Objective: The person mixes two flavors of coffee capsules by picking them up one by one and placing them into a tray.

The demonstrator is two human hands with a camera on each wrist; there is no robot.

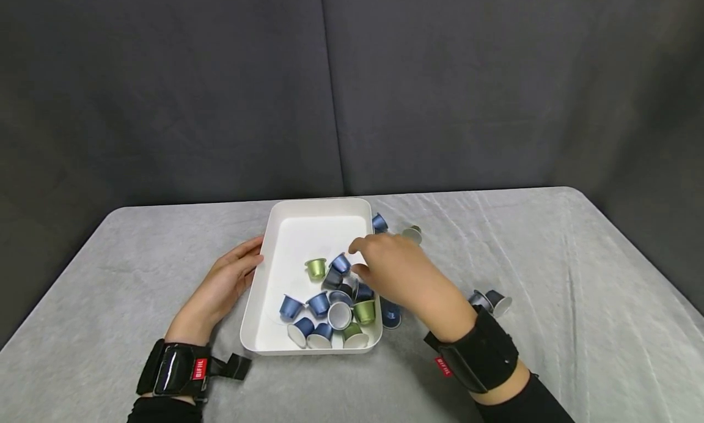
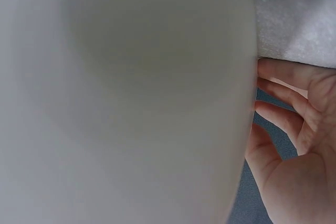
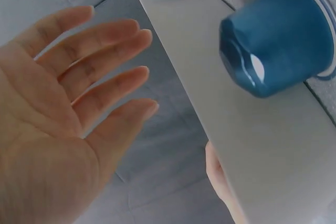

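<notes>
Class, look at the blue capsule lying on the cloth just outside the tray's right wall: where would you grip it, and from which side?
Pinch the blue capsule across its tapered body, just below the wide rim, coming from above and from the right, away from the tray. The tray's wall blocks its left side, while the right hand, fingers spread and holding nothing, hovers above it.

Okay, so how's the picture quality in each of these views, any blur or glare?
Head view: even, soft light, sharp, with no glare on the white tray. Left wrist view: the tray wall fills the frame, too close and blurred; the left hand is sharper. Right wrist view: the right hand is soft, and the blue capsule shows a small highlight.
</notes>
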